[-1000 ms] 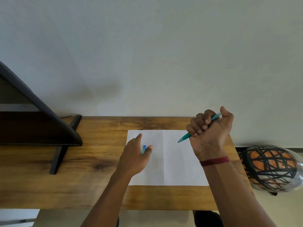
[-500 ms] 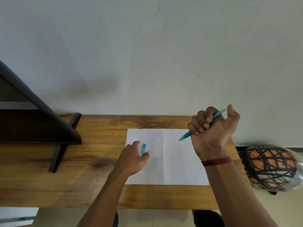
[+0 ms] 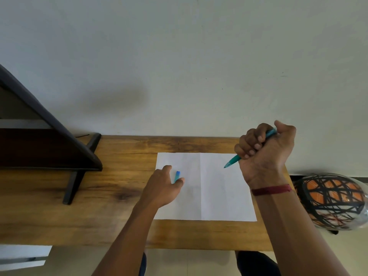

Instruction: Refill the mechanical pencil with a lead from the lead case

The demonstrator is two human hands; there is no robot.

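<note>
The mechanical pencil (image 3: 232, 162) is teal and is held above the right half of the paper sheet (image 3: 225, 196). It is tilted, with the tip pointing down and left toward the sheet. Contact between the tip and the sheet is not visible. The upper end projects from the fist past the sheet's far right corner.

The right hand (image 3: 264, 156) is clenched round the pencil barrel, with four fingers curled over it and the thumb raised beside the upper end. A dark red band (image 3: 270, 189) circles the right wrist, above the sheet's right edge.

The lead case (image 3: 177, 175), a small blue piece, sits at the left half of the sheet, near its left edge. Its long axis runs roughly from near to far.

The left hand (image 3: 162, 186) lies over the sheet's left edge with its fingers loosely curled. The thumb tip touches the near end of the case. The index finger extends just left of the case, apart from it. Whether the hand grips the case cannot be told.

The sheet lies flat on a wooden table (image 3: 89, 216), with a fold line down its middle.
- Well left of the sheet: a dark wooden stand (image 3: 49, 152) on the table.
- Right of the sheet, past the table's end: a ball (image 3: 330, 202) with an orange and black pattern, in a clear wrap.
- Beyond the sheet's far edge: a pale wall (image 3: 179, 56)
</note>
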